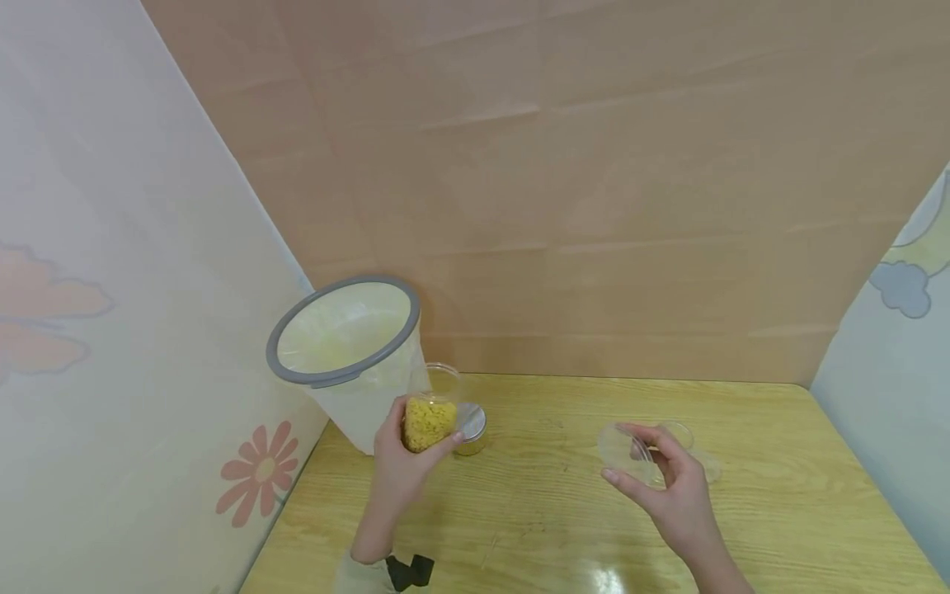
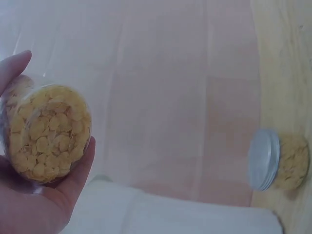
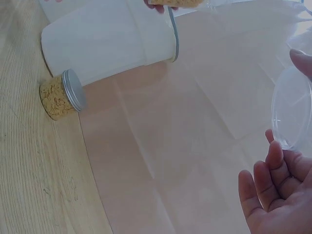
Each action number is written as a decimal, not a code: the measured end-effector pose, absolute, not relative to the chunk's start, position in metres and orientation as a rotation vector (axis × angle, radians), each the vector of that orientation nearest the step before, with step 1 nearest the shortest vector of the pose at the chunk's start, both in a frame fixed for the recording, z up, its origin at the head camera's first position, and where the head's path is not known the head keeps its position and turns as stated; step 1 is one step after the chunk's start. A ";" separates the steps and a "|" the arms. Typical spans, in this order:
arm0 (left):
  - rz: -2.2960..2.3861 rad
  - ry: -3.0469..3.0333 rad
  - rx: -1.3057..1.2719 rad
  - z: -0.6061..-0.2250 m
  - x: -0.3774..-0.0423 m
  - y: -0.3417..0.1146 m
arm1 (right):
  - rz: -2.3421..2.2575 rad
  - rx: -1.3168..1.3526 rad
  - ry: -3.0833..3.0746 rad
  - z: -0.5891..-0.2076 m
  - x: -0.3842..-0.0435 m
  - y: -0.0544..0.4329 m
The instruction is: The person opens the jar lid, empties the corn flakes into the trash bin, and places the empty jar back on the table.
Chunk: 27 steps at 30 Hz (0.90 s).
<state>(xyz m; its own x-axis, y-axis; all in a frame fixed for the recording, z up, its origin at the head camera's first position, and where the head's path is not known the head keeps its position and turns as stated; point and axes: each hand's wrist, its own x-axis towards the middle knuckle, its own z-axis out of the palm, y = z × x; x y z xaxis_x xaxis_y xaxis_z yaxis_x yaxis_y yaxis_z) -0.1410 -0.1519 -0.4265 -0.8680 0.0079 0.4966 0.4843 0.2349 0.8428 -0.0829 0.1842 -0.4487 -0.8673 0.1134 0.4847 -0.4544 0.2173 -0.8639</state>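
Observation:
In the head view my left hand (image 1: 404, 462) grips a clear plastic jar (image 1: 430, 422) with yellow flakes in its lower part; its rim points up and slightly away. The left wrist view shows the jar's flake-filled base (image 2: 51, 134) between thumb and fingers. Beside this jar, a small jar (image 1: 471, 429) with a silver lid and yellow flakes inside stands on the table. My right hand (image 1: 675, 487) pinches a clear, round plastic lid (image 3: 291, 107) by its edge, raised above the table.
A bin (image 1: 371, 404) with a grey rim (image 1: 344, 378) and a whitish liner stands at the back left, close behind the left hand. Clear plastic pieces (image 1: 708, 466) lie on the wooden table (image 1: 549, 511) behind the right hand. Covered walls (image 1: 594, 206) enclose the back and sides.

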 end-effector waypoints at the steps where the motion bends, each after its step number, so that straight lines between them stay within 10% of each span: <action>1: -1.653 -2.105 -0.432 -0.423 -0.141 -0.155 | 1.688 0.314 -2.052 -0.449 -0.083 0.184; 27: -1.381 -1.803 0.086 -0.370 -0.154 -0.219 | 1.654 0.281 -2.110 -0.452 -0.081 0.189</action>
